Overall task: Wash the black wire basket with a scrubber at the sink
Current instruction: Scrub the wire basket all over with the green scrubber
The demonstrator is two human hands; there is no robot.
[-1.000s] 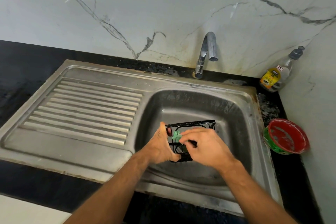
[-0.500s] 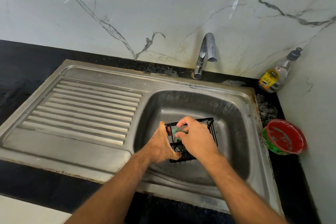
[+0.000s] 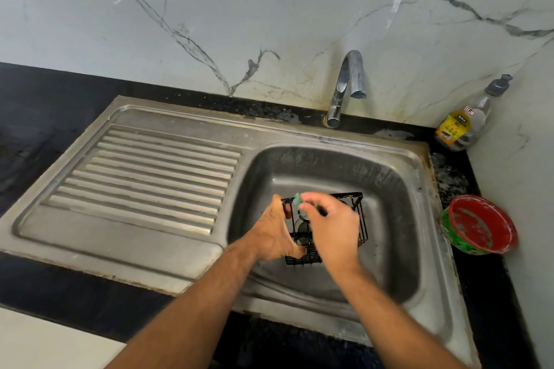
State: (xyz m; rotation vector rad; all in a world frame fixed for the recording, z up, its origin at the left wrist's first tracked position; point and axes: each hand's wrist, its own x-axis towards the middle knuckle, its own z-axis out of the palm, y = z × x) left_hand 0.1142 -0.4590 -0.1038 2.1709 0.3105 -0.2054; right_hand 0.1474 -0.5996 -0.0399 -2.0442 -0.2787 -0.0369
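Black wire basket (image 3: 361, 219) mid-sink (image 3: 398, 249), left hand (image 3: 274, 235) gripping left edge; right hand (image 3: 331, 226) pinching green scrubber (image 3: 297, 198) at rim.

Over the stainless steel sink (image 3: 398, 165), the left hand (image 3: 274, 232) grips the black wire basket (image 3: 358, 220) by its left side, while the right hand (image 3: 332, 225) pinches a small green scrubber (image 3: 297, 199) at the basket's top-left rim, blurred.
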